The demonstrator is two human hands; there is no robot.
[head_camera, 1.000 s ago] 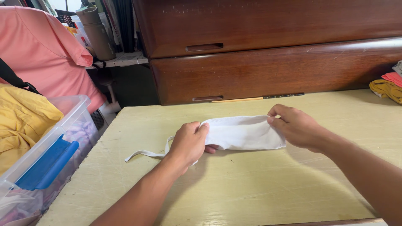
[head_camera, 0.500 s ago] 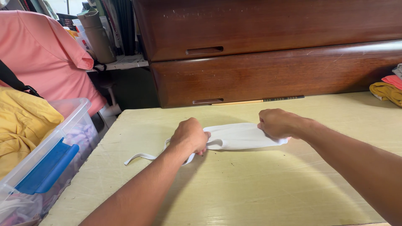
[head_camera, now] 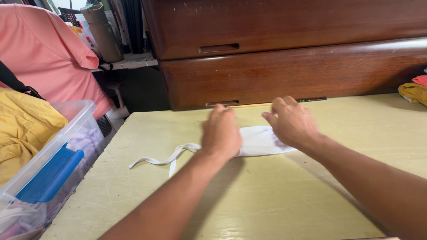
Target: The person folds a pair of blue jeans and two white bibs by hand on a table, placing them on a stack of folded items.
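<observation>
A small white cloth (head_camera: 257,141) lies folded on the pale yellow table (head_camera: 275,200), with a thin white strap (head_camera: 165,160) trailing off its left end. My left hand (head_camera: 221,132) presses down on the cloth's left part, fingers curled over it. My right hand (head_camera: 291,121) rests on the cloth's right part, fingers bent and pointing left. Most of the cloth is hidden under the two hands.
A dark wooden chest of drawers (head_camera: 284,49) stands behind the table. A clear plastic bin (head_camera: 66,151) with a blue handle and yellow clothes (head_camera: 22,129) sits at the left. Pink fabric (head_camera: 44,53) hangs behind it. Folded coloured clothes (head_camera: 416,89) lie at the far right.
Both hands have moved closer together over the cloth, folding it into a shorter shape. The strap stays stretched out to the left.
</observation>
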